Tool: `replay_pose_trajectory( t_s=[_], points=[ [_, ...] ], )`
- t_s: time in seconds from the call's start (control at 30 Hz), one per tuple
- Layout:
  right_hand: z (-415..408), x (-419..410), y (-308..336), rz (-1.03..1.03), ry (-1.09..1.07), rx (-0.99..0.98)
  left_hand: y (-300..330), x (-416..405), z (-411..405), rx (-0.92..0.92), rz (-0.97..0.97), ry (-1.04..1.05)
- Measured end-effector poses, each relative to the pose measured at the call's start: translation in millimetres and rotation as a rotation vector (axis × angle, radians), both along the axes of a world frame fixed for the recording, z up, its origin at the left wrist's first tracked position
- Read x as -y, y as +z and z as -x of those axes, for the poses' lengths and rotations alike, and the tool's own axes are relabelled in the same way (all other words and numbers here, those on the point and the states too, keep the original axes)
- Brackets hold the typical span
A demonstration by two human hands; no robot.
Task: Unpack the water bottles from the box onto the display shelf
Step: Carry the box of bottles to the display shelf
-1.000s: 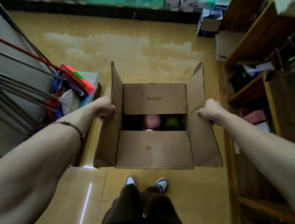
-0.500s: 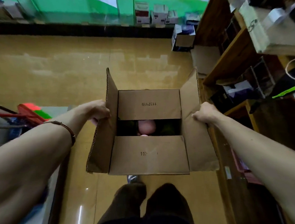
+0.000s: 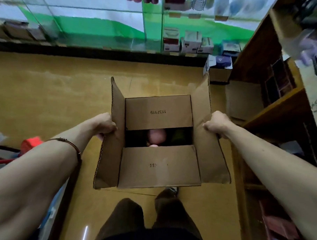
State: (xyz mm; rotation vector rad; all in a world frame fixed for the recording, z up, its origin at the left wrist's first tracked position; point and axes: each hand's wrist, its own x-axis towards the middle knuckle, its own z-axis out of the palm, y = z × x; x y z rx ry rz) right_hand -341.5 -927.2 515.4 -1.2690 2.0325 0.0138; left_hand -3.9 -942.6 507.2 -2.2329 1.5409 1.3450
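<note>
Both hands, left hand [image 3: 104, 125] and right hand [image 3: 217, 123], grip the box [image 3: 159, 167] above a glossy tan floor [image 3: 55, 97].

Both bare forearms reach forward and converge from the lower corners of the head view. The left hand [image 3: 104, 125] has its fingers curled round the edge of the left upright flap of the cardboard box [image 3: 159, 167], thumb side up, knuckles outward. The right hand [image 3: 217, 123] grips the right flap's edge the same way, fist closed over the cardboard. A thin cord bracelet [image 3: 69, 143] circles the left wrist. Below, dark-trousered legs [image 3: 149, 221] stand apart.
</note>
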Motion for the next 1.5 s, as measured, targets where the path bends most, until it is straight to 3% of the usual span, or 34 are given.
replay_pose_trajectory(
  t_s=[0.33, 0.83, 1.33, 1.5],
  points=[
    [-45, 221, 17, -0.003, 0.154, -0.021, 4, 173, -43, -0.025, 0.014, 0.148],
    [-207, 504, -6, -0.044, 0.318, -0.027, -5, 402, -198, -0.025, -0.050, 0.338],
    [-481, 783, -13, -0.054, 0.861, -0.049, -25, 518, -375, -0.034, -0.047, 0.861],
    [-595, 838, -14, -0.024, 1.038, -0.089, -37, 542, -452, 0.018, -0.051, 0.915]
  ],
)
